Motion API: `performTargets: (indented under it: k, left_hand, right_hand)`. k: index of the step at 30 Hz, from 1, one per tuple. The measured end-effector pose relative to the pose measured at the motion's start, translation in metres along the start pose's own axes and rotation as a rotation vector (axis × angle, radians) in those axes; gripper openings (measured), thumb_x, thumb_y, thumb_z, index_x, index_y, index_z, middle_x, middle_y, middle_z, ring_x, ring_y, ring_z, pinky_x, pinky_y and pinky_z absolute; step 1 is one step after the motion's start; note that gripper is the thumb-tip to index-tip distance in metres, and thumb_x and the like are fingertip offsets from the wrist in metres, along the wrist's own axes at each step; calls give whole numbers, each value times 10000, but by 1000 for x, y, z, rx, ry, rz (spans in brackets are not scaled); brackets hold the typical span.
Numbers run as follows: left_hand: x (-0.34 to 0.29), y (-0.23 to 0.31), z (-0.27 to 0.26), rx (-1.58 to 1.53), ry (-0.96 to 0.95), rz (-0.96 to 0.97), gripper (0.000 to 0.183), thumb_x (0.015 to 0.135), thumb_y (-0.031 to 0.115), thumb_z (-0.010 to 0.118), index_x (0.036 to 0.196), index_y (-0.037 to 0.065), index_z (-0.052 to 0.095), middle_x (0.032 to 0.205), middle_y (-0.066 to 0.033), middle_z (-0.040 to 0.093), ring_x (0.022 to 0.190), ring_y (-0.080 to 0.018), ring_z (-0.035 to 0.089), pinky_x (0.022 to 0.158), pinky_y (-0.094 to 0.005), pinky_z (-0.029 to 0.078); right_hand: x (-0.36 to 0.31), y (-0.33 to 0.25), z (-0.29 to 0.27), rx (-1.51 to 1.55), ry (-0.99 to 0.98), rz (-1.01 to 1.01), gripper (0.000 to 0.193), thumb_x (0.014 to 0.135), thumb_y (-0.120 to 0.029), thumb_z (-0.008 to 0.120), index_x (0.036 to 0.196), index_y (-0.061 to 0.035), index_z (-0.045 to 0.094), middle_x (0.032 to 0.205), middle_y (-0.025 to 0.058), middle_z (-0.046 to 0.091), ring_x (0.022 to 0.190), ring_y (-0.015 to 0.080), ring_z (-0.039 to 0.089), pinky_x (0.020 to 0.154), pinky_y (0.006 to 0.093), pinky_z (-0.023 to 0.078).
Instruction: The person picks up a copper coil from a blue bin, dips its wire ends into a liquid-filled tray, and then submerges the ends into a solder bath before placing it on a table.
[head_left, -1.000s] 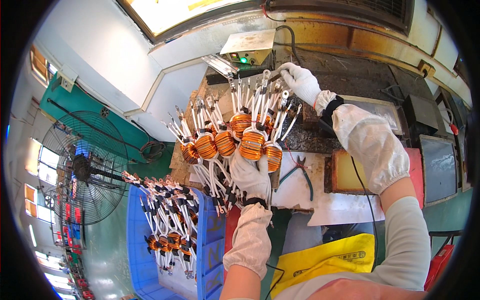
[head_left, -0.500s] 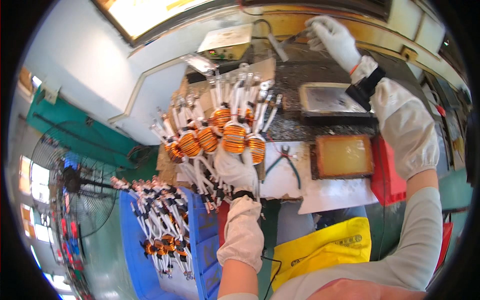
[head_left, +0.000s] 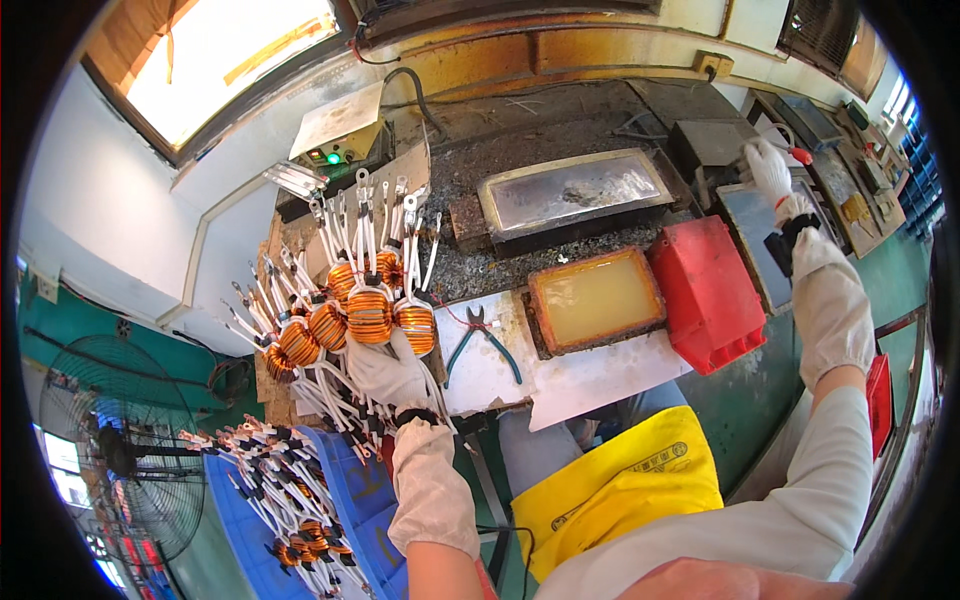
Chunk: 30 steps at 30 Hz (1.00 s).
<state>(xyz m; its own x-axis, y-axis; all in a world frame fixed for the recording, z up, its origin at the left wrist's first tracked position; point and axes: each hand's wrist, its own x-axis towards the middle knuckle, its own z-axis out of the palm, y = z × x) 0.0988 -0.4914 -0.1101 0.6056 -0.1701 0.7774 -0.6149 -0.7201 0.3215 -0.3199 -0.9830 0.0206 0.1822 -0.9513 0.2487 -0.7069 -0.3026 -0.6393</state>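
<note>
My left hand (head_left: 385, 375), in a white glove, is closed at the base of a copper-wound coil (head_left: 370, 316), among its white leads. Some of its fingers are hidden by the coil and the wires. Similar coils (head_left: 298, 342) stand crowded around it, their leads ending in metal lugs that point up. Far to the right, my gloved right hand (head_left: 768, 170) is raised over the bench end by a grey metal box (head_left: 708, 148). Its fingers look bent; what they hold, if anything, cannot be made out. Green-handled pliers (head_left: 478, 345) lie beside the coils on white paper.
A metal-topped tray (head_left: 575, 192) and a rusty-rimmed pan of yellowish material (head_left: 597, 298) are on the bench. To their right is a red bin (head_left: 705, 290). A blue crate (head_left: 372, 520) of coils stands at lower left, near a fan (head_left: 118, 450). A control box (head_left: 340, 135) sits behind.
My right hand has moved from the back of the bench, where it held a flat tool, to the far right. The view has swung right; my left hand stays at the coils.
</note>
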Motion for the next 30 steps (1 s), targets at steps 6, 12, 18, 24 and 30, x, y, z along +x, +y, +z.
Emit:
performTargets:
  k: [6,12,18,24,30]
  left_hand:
    - [11,25,4,-275,-217,-82,605,783,286,697,1268,-28,519,1115,-249,621,1030,-421,582,929,-476,439]
    - [6,3,7,-32,20,-20,704,750,365,746,1257,-61,507,1113,-238,608,1028,-417,570,925,-491,430]
    - [3,-12,3,-10,50,3,745,777,434,716,1294,-45,474,1119,-224,605,1030,-400,573,923,-494,437]
    - [0,1,8,-51,54,13,767,790,469,697,1302,-52,461,1127,-223,602,1042,-391,573,934,-486,440]
    - [1,-2,3,-72,22,4,787,776,455,716,1317,-49,445,1165,-223,583,1050,-390,565,935,-492,440]
  right_hand:
    - [12,130,-23,-271,-183,-183,355,958,-290,504,1188,-33,589,973,80,655,794,163,642,603,307,520]
    - [-49,-19,-13,200,-200,-46,301,981,-251,518,1234,-100,577,845,-3,607,602,60,510,510,222,414]
    - [-280,-201,68,331,-824,-512,216,902,-90,603,1111,-43,637,1037,103,672,970,213,654,851,326,519]
    - [-364,-234,221,-70,-563,-769,264,848,-227,617,1104,-164,596,968,146,587,780,335,630,630,460,520]
    - [-378,-235,236,-59,-546,-848,215,827,-249,648,988,-108,623,944,147,574,832,347,612,677,447,515]
